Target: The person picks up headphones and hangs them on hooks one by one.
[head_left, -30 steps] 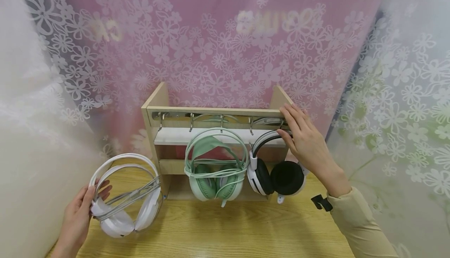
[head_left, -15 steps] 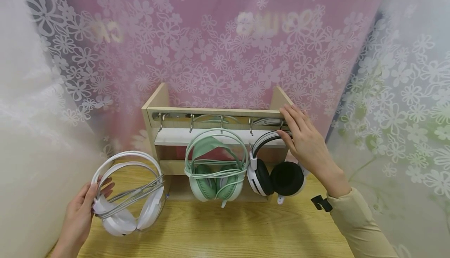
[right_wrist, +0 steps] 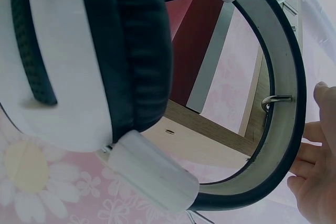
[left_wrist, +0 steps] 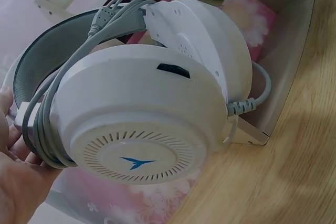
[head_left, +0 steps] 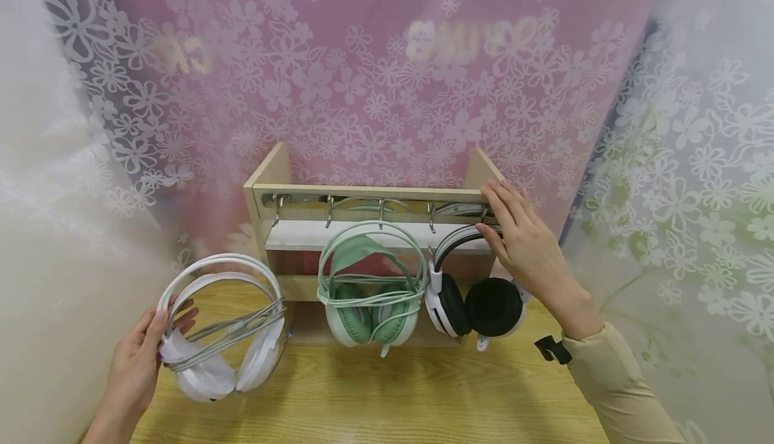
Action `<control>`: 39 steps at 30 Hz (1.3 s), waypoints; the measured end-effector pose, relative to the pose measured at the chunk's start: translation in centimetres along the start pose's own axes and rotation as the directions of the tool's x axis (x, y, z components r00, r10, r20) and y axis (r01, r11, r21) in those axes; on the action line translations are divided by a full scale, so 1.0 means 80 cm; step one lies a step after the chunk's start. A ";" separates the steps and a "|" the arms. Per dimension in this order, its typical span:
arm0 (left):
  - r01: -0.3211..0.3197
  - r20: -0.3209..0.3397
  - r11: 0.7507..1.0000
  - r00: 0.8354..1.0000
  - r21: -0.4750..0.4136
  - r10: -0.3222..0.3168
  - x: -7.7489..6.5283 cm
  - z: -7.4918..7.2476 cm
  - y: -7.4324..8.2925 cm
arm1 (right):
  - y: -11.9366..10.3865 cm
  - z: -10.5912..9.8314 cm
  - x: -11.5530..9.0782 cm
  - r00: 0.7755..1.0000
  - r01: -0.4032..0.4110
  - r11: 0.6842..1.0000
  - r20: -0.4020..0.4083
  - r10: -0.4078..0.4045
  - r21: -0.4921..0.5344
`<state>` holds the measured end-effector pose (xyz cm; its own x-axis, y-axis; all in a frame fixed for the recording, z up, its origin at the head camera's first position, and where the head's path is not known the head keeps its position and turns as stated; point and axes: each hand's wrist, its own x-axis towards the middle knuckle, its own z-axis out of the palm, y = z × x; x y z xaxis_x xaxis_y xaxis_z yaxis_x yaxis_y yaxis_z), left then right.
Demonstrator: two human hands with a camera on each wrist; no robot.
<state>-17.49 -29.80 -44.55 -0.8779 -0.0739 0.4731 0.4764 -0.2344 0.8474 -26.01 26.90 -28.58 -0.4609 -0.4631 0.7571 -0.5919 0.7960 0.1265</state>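
Note:
My left hand grips white headphones at the side where the headband meets an ear cup. Their grey cable is wound around them, and a blue logo shows on the ear cup in the left wrist view. They hang in front of the wooden rack, at its left end. My right hand rests with straight fingers on the rack's top right corner. Its thumb lies by the headband of black and white headphones, which a metal hook carries.
Mint green headphones with their cable wrapped round hang at the rack's middle. Bare hooks line its left part. A white shelf lies behind. Underneath is a wood-grain table, with flowered curtains behind and beside it.
My left hand has carried the white headphones slightly up and to the right. My right hand and the hanging headphones have stayed in place.

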 end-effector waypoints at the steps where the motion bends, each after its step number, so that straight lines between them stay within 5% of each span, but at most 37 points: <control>1: -0.004 0.006 1.000 1.000 -0.005 0.004 0.001 0.001 0.001 | 0.000 0.000 0.000 1.000 0.000 1.000 0.000 0.000 -0.001; 13: 0.014 0.040 0.994 0.999 0.109 -0.019 0.011 0.012 0.015 | 0.000 0.000 -0.001 1.000 -0.007 1.000 0.009 0.007 -0.002; 39: 0.006 0.110 0.998 0.994 0.060 -0.012 0.030 0.031 0.027 | -0.001 0.000 0.002 1.000 0.011 1.000 -0.006 -0.011 -0.002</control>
<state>-18.48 -28.09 -41.00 -0.8731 0.0356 0.4862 0.4733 -0.1764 0.8631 -26.02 26.82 -28.49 -0.4503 -0.4692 0.7597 -0.5958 0.7916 0.1357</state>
